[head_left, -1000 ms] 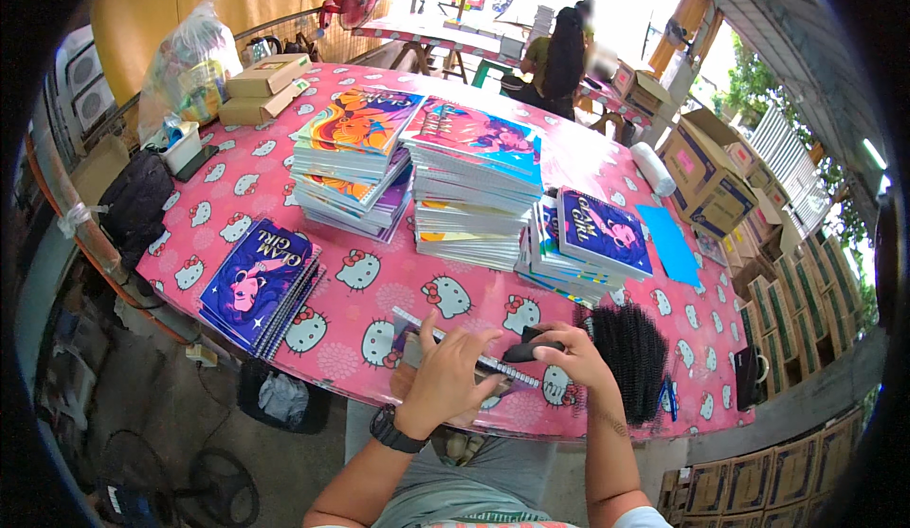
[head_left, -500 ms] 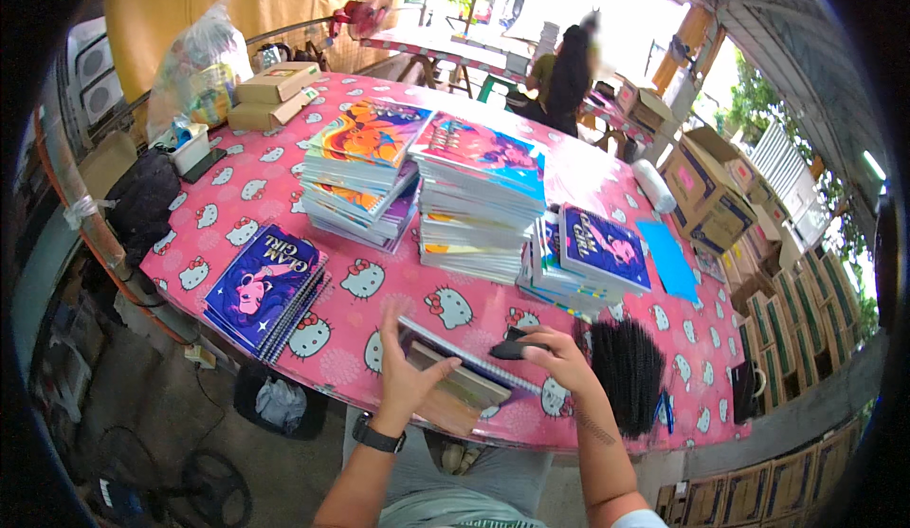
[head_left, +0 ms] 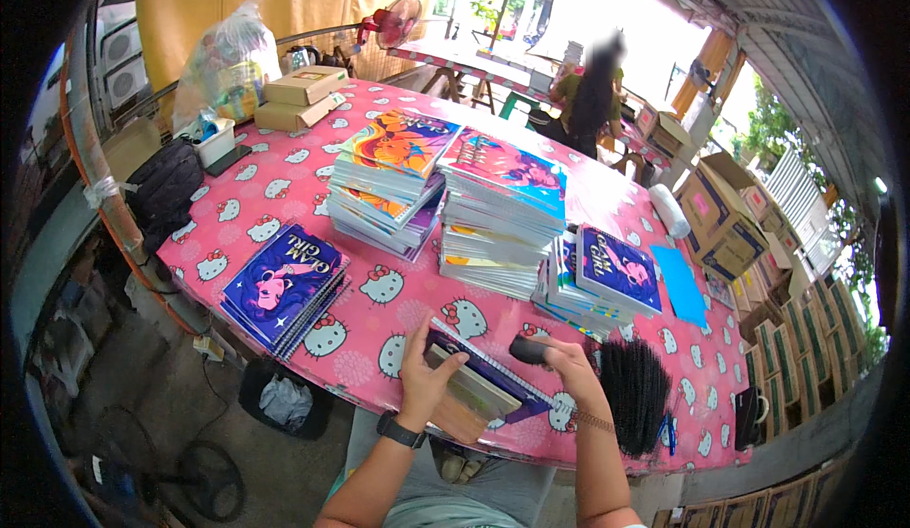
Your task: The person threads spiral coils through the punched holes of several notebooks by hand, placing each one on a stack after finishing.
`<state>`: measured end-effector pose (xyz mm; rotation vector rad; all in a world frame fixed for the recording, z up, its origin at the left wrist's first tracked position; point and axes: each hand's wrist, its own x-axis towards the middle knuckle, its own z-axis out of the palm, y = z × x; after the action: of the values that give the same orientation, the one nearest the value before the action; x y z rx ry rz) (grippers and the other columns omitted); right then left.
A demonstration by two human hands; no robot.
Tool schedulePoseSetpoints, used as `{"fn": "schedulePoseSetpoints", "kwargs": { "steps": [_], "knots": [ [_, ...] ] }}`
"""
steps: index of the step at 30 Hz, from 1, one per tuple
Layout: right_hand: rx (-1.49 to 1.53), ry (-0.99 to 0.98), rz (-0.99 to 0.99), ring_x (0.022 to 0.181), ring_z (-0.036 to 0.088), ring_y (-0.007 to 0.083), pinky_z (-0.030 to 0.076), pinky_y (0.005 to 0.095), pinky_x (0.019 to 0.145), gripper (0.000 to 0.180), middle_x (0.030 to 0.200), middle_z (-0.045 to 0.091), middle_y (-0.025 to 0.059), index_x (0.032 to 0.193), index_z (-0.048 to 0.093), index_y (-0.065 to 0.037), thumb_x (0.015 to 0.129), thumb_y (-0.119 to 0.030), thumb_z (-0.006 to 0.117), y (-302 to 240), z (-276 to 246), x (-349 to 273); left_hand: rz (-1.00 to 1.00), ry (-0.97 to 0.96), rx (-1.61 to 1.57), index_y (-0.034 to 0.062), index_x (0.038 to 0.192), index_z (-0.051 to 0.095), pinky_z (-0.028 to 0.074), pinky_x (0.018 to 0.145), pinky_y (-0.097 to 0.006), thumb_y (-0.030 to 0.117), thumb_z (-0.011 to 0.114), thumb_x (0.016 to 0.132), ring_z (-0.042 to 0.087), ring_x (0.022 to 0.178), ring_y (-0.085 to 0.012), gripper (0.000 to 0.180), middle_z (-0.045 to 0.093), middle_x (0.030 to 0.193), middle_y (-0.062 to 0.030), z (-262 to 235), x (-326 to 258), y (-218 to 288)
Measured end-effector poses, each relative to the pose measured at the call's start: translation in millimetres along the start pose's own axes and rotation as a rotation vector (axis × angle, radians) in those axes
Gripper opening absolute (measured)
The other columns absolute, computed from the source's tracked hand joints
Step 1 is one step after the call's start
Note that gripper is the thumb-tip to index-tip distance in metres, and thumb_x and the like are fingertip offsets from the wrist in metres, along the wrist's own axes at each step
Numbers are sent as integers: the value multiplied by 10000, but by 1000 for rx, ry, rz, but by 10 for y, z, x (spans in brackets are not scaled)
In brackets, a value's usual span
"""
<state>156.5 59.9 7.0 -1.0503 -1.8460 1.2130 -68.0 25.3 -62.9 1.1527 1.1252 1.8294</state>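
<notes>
Notebook [head_left: 480, 365] partly behind left fingers [head_left: 449, 368]; co-worker's head [head_left: 605, 52] blurred; lowest cartons [head_left: 744, 512] cut off

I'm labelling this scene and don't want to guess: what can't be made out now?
All in the head view:
Cover of the spiral notebook: partly hidden by the pale block and left hand.
Black handheld object: partly covered by the right hand; exact kind unclear.
Contents of the plastic bag: blurred by cloudy plastic.
Cardboard boxes, lower right: cut off by the lower edge.
</notes>
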Motion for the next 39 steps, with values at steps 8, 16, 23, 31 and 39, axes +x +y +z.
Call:
{"fn": "schedulePoseSetpoints", "kwargs": {
  "steps": [8, 16, 23, 31, 39],
  "knots": [
    [18, -38, 172, 929, 571, 188, 442, 319, 811, 316, 1006, 638, 126, 1007, 631, 50, 845, -220, 602, 14, -48, 115, -24, -65, 31, 63, 1321, 460, 384, 913, -282, 124, 732, 744, 486, 1036, -191, 641, 475, 1109, -94, -5, 101, 49],
    [315, -138, 66, 886, 584, 168, 448, 302, 771, 292, 929, 653, 110, 1005, 643, 37, 838, -198, 600, -107, 97, 180, -21, -50, 68, 71, 1327, 457, 378, 901, -277, 201, 734, 755, 478, 1029, -183, 649, 474, 1075, -82, -37, 51, 43],
    [20, -128, -1, 763, 544, 128, 415, 252, 683, 383, 845, 638, 57, 1025, 651, 22, 882, -306, 517, -53, 92, 385, -13, -48, 99, 65, 1325, 458, 375, 904, -281, 204, 731, 758, 479, 1025, -189, 644, 475, 1061, -79, -13, 86, 68],
    [11, -90, -28, 739, 531, 124, 413, 260, 680, 414, 823, 632, 43, 1009, 647, 22, 881, -353, 525, -168, 312, 482, -102, -76, 117, 67, 1327, 453, 381, 878, -267, 162, 723, 761, 479, 1020, -184, 635, 475, 1060, -82, -30, 57, 120],
    [20, -120, -17, 878, 562, 191, 432, 315, 801, 432, 938, 636, 110, 1101, 620, -22, 835, -362, 620, 26, 310, 538, -9, -66, 112, 70, 1327, 453, 391, 857, -261, 163, 695, 788, 480, 1003, -187, 598, 479, 1078, -91, -63, 43, 57]
  ]
}}
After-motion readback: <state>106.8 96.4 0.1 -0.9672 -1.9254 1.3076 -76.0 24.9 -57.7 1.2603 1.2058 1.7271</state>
